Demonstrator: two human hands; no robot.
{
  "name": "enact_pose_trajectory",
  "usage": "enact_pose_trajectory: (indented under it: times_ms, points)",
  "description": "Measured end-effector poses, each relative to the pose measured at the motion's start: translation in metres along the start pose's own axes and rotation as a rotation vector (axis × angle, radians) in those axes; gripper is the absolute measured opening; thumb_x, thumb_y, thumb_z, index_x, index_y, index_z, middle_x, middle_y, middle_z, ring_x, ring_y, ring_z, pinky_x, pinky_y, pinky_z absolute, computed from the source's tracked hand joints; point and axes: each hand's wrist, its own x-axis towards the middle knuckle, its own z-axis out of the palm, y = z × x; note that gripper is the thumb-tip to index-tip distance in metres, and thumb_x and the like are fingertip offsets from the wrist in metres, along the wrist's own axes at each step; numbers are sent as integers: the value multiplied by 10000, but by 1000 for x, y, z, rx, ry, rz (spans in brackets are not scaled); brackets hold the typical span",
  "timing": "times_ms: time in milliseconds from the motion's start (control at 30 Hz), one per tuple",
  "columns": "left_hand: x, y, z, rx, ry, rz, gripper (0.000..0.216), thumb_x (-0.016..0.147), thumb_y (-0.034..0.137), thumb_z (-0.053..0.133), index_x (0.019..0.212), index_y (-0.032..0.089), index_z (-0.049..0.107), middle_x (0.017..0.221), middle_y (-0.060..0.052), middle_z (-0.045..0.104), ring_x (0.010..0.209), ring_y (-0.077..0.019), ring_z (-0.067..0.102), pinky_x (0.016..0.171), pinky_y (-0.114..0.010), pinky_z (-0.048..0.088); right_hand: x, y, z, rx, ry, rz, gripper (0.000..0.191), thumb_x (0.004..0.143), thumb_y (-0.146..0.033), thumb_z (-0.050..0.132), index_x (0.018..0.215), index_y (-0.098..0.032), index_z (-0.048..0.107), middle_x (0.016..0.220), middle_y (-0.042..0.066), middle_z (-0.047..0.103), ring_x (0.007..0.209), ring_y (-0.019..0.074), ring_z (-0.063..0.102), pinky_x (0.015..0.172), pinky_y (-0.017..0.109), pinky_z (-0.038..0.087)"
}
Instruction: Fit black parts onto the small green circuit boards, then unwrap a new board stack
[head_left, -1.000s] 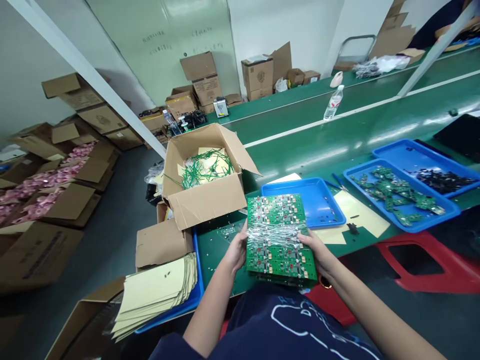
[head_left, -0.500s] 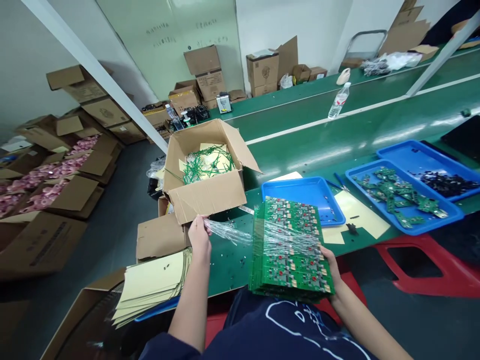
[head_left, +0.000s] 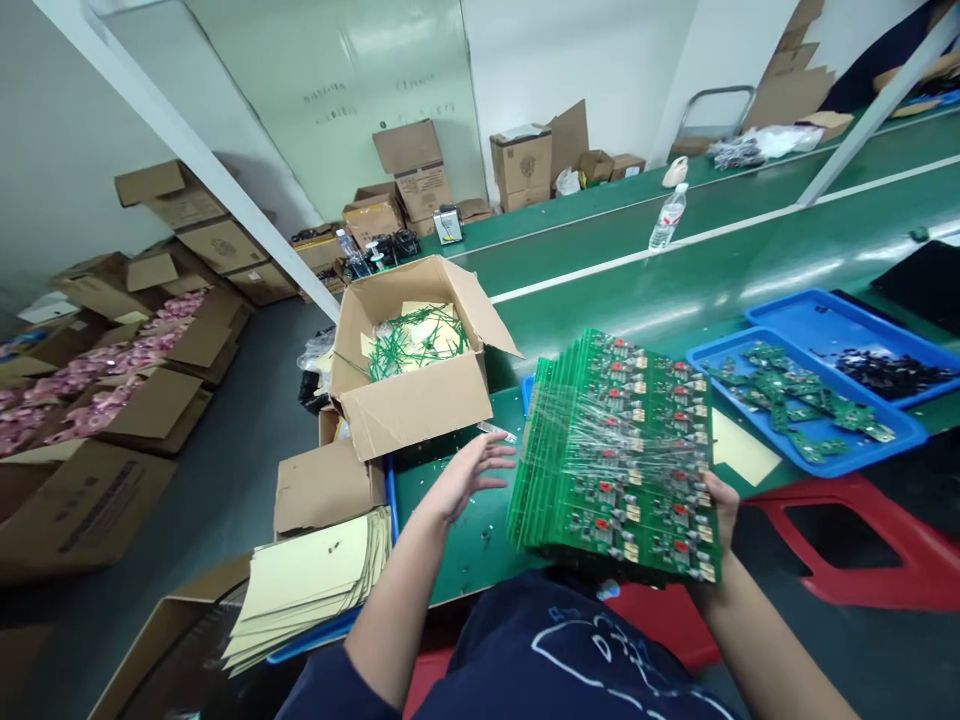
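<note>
A thick stack of green circuit boards (head_left: 622, 450) is tilted up in front of my body, with clear plastic wrap (head_left: 637, 450) stretched across its middle. My right hand (head_left: 721, 508) grips the stack by its right edge; most of its fingers are hidden behind the boards. To the left of the stack, my left hand (head_left: 474, 472) is open with fingers spread, holding nothing and apart from the boards. Just beyond it stands an open cardboard box (head_left: 420, 410) containing green strips and pale yellow sheets.
Blue trays (head_left: 885, 440) with board pieces and black parts lie on the right, near a red stool (head_left: 892, 560). A pile of yellow sheets (head_left: 307, 580) sits at lower left. A water bottle (head_left: 667, 218) stands on the ledge. A white post (head_left: 225, 175) rises at left.
My left hand has let go of the loose plastic wrap and moved right, toward the stack. The stack has been lifted and shifted right in my right hand, its boards fanned more.
</note>
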Motion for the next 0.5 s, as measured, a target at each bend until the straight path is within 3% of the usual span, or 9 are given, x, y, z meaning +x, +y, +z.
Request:
enact_pose_trajectory:
  times_ms: [100, 167, 267, 367, 433, 500]
  points:
    - [-16, 15, 12, -77, -297, 37, 714, 638, 586, 685, 1212, 181, 552, 1262, -137, 556, 1179, -318, 490, 923, -397, 409, -7, -2, 13, 66, -5, 50, 501, 670, -612, 481, 1005, -269, 628, 793, 73, 712, 820, 352, 646, 812, 535, 467]
    - [-22, 15, 21, -111, -362, 62, 764, 575, 517, 767, 1216, 165, 543, 1294, -146, 532, 1204, -339, 467, 977, -412, 370, -12, -1, 23, 79, -30, 101, 534, 697, -618, 461, 1045, -247, 622, 859, 91, 718, 854, 355, 650, 830, 528, 473]
    - [-25, 5, 24, -159, -339, 34, 784, 540, 422, 815, 1223, 168, 525, 1293, -152, 536, 1184, -357, 489, 983, -444, 369, -15, -2, 26, 82, -118, 190, 618, 698, -660, 489, 1146, -243, 575, 953, 110, 709, 911, 347, 646, 856, 513, 469]
    - [-28, -13, 19, -264, -298, -4, 766, 518, 364, 821, 1202, 170, 535, 1222, -149, 593, 1124, -362, 543, 943, -453, 411, -8, -10, 20, 79, -258, 147, 873, 554, -805, 526, 1228, -250, 509, 1076, 133, 667, 1014, 353, 607, 879, 494, 455]
    - [-30, -27, 15, -378, -275, -9, 699, 512, 372, 802, 1136, 147, 578, 1116, -145, 654, 1070, -364, 580, 923, -451, 432, 0, -14, 19, 89, -288, 112, 949, 530, -894, 388, 1229, -264, 504, 1128, 130, 641, 1066, 343, 583, 889, 483, 447]
    - [-30, -41, 14, -472, -265, -40, 623, 518, 427, 764, 1040, 116, 629, 978, -142, 702, 1007, -366, 614, 904, -457, 447, 8, -14, 26, 63, -296, 143, 872, 610, -883, 276, 1171, -274, 549, 1090, 114, 656, 1049, 321, 596, 877, 478, 450]
